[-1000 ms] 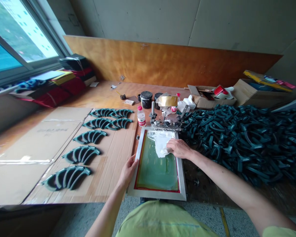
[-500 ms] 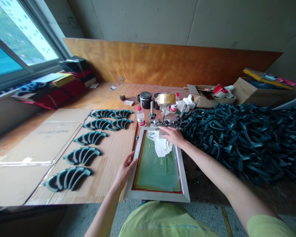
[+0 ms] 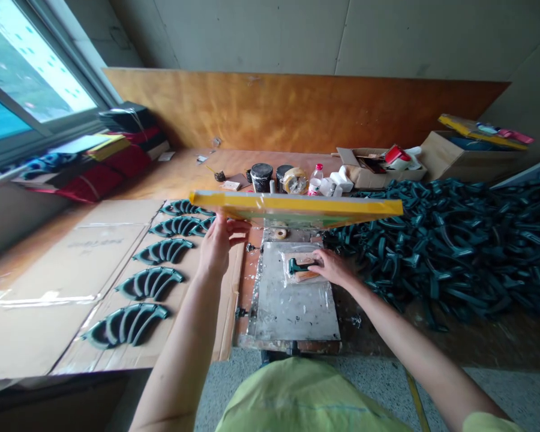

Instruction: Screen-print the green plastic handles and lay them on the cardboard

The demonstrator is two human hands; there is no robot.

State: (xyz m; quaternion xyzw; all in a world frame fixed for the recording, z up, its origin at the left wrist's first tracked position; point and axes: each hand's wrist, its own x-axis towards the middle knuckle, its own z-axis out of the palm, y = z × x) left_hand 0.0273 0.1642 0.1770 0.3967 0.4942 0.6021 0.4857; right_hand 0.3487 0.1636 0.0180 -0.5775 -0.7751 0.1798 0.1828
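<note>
Head camera view, looking down on a worktop (image 3: 184, 163). In the middle, a flat frame (image 3: 297, 206) edged with yellow tape is tipped up above a grey metal plate (image 3: 292, 315), so that it shows almost edge-on. The left hand (image 3: 222, 234) touches the frame's left part from below; some of its fingers are hidden, so I cannot tell how tightly they close.

Under the frame, toward the far half of the plate, a dark green curved piece (image 3: 296, 266) lies on a small tan block (image 3: 303, 276) surrounded by clear tape. The right hand (image 3: 326, 266) has its thumb and fingers together on the right end of this piece. A small tape roll (image 3: 277, 234) lies on the far end of the plate.

To the left, five rows of similar green pieces (image 3: 148, 282) lie on flattened cardboard (image 3: 58, 258). To the right is a large loose heap of green pieces (image 3: 459, 252). Beyond the frame are two black tubs (image 3: 261, 179), a larger tape roll (image 3: 296, 180) and a red-capped bottle (image 3: 317, 175). Cardboard boxes (image 3: 450, 161) stand far right; a wooden board (image 3: 297, 114) runs along the far side.
</note>
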